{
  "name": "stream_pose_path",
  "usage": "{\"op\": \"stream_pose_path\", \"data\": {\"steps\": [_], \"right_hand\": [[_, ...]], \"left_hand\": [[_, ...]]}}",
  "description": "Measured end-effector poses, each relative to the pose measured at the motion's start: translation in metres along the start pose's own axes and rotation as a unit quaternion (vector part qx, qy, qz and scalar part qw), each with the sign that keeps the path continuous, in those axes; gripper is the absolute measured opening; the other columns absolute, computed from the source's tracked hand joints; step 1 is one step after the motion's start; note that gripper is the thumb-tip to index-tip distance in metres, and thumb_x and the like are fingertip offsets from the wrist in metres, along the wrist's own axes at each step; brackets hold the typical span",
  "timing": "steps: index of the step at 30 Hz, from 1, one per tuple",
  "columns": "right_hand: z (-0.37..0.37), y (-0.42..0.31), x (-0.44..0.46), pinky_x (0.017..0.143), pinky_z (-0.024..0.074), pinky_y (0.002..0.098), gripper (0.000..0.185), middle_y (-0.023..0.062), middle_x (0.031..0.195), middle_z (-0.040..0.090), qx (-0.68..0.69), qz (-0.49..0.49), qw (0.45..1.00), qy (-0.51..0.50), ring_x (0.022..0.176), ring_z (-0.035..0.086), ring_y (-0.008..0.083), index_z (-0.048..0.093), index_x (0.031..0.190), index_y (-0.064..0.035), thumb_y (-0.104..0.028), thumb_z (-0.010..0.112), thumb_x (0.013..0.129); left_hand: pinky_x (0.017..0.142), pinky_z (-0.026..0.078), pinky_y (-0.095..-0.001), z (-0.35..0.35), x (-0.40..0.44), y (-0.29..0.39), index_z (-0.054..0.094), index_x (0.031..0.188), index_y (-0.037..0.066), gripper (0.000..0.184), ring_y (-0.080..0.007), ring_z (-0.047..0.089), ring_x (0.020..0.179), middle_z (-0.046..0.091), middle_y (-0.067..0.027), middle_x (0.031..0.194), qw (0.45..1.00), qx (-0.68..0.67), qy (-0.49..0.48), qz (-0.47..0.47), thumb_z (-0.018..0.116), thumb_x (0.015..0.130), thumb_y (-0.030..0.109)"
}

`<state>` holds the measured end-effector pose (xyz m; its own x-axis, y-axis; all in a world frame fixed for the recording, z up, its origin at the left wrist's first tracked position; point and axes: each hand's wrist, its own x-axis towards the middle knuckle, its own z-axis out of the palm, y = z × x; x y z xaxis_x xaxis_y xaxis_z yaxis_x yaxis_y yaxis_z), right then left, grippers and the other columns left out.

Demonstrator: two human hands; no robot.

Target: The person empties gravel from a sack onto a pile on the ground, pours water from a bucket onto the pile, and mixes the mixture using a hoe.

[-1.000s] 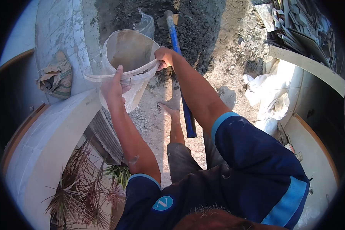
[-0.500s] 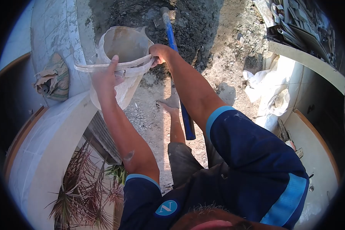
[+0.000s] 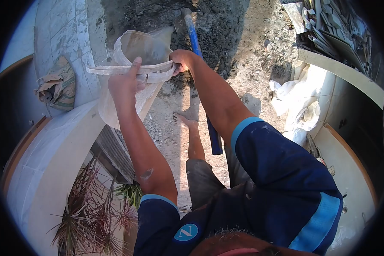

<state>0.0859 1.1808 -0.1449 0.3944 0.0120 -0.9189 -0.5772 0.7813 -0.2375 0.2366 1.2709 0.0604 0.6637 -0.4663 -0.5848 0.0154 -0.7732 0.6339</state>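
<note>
Left hand (image 3: 124, 87) and right hand (image 3: 181, 62) grip the bucket (image 3: 146, 48), fingers curled.

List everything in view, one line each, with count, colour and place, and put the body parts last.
bucket: one, whitish, tilted between both hands
sheet at its lip: one, pale translucent, possibly liquid
long handle: one, mostly blue, beyond and beneath the right arm
rubble: one patch, dark grey, ahead
sack: one, tan and green, left
tiles: several, pale, far left
ridged panel: one, grey, near left
spiky plants: at least two, reddish and green, near left
plastic: count unclear, white, right
scrap pieces: many, mixed greys, far right
shirt: one, navy and light blue, on the person
left hand, right hand: two, bare, at the rim
foot: one visible, bare, below the bucket
</note>
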Motion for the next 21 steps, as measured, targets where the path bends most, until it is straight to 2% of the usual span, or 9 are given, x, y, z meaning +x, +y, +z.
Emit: {"op": "stream_pose_path", "data": {"steps": [3,6,8,10,13,15,16,18,21], "right_hand": [[0.020,0.002,-0.011,0.034,0.0406,0.0269,0.024,0.0215,0.083,0.069,-0.002,-0.063,0.997,0.036,0.062,0.072,0.0314,0.066,0.100,0.0063,-0.008,0.049,0.089],[0.058,0.000,-0.016,0.033,0.0410,0.0286,0.027,0.0246,0.088,0.069,-0.025,-0.109,0.978,0.176,0.061,0.071,0.0312,0.062,0.110,0.0065,-0.010,0.057,0.089],[0.081,0.001,-0.027,0.036,0.0436,0.0328,0.038,0.0263,0.092,0.068,-0.065,-0.149,0.966,0.203,0.064,0.071,0.0323,0.058,0.120,0.0056,-0.016,0.062,0.090],[0.089,-0.004,-0.044,0.044,0.0509,0.0407,0.052,0.0276,0.097,0.067,-0.123,-0.212,0.959,0.142,0.073,0.072,0.0357,0.052,0.130,0.0037,-0.027,0.066,0.090],[0.070,-0.016,-0.040,0.078,0.0526,0.0548,0.069,0.0249,0.104,0.065,-0.400,-0.287,0.840,0.227,0.101,0.067,0.0380,0.043,0.138,0.0002,-0.039,0.069,0.088],[0.051,-0.020,-0.076,0.099,0.0390,0.0571,0.068,0.0165,0.115,0.061,-0.418,-0.313,0.712,0.471,0.120,0.051,0.0381,0.049,0.132,-0.0007,-0.044,0.072,0.084],[0.033,-0.016,-0.082,0.100,0.0385,0.0514,0.063,0.0162,0.122,0.055,-0.436,-0.239,0.690,0.526,0.121,0.046,0.0363,0.051,0.129,-0.0021,-0.039,0.073,0.083],[-0.005,-0.002,-0.063,0.094,0.0463,0.0531,0.058,0.0189,0.121,0.057,-0.355,-0.057,0.785,0.505,0.112,0.058,0.0411,0.050,0.124,0.0024,-0.030,0.072,0.081],[-0.063,0.045,0.002,0.076,0.0566,0.0501,0.054,0.0227,0.111,0.063,-0.304,-0.052,0.882,0.356,0.096,0.068,0.0397,0.047,0.123,0.0070,-0.019,0.071,0.081]], "left_hand": [[0.050,0.058,-0.0270,-0.020,-0.006,-0.031,0.064,0.099,-0.011,0.064,-0.0192,0.066,0.060,0.067,-0.0149,0.084,0.998,-0.058,-0.004,-0.032,0.087,0.074,0.043],[0.048,0.059,-0.0301,-0.052,-0.007,-0.094,0.064,0.095,-0.012,0.062,-0.0209,0.067,0.060,0.065,-0.0163,0.084,0.989,-0.060,0.062,-0.123,0.084,0.076,0.044],[0.048,0.059,-0.0302,-0.070,-0.008,-0.138,0.063,0.095,-0.011,0.056,-0.0213,0.067,0.059,0.064,-0.0161,0.082,0.978,-0.094,0.090,-0.163,0.083,0.077,0.038],[0.048,0.059,-0.0306,-0.084,0.012,-0.192,0.062,0.094,-0.010,0.047,-0.0209,0.066,0.057,0.064,-0.0158,0.082,0.971,-0.132,0.100,-0.170,0.080,0.079,0.030],[0.048,0.059,-0.0315,-0.110,0.028,-0.229,0.061,0.094,-0.009,0.035,-0.0206,0.065,0.055,0.064,-0.0152,0.081,0.963,-0.169,0.075,-0.196,0.075,0.080,0.019],[0.048,0.060,-0.0321,-0.133,0.016,-0.255,0.061,0.094,-0.008,0.029,-0.0206,0.064,0.053,0.063,-0.0144,0.080,0.956,-0.171,0.075,-0.226,0.073,0.080,0.014],[0.048,0.060,-0.0324,-0.141,0.010,-0.271,0.061,0.093,-0.007,0.027,-0.0206,0.063,0.053,0.063,-0.0138,0.079,0.952,-0.170,0.084,-0.239,0.072,0.080,0.013],[0.051,0.062,-0.0343,-0.158,-0.003,-0.314,0.060,0.096,-0.007,0.025,-0.0227,0.065,0.060,0.061,-0.0130,0.084,0.943,-0.162,0.087,-0.277,0.070,0.081,0.011],[0.059,0.064,-0.0367,-0.186,-0.038,-0.385,0.059,0.101,-0.006,0.027,-0.0253,0.066,0.071,0.059,-0.0141,0.093,0.921,-0.206,0.086,-0.319,0.068,0.081,0.008]]}}
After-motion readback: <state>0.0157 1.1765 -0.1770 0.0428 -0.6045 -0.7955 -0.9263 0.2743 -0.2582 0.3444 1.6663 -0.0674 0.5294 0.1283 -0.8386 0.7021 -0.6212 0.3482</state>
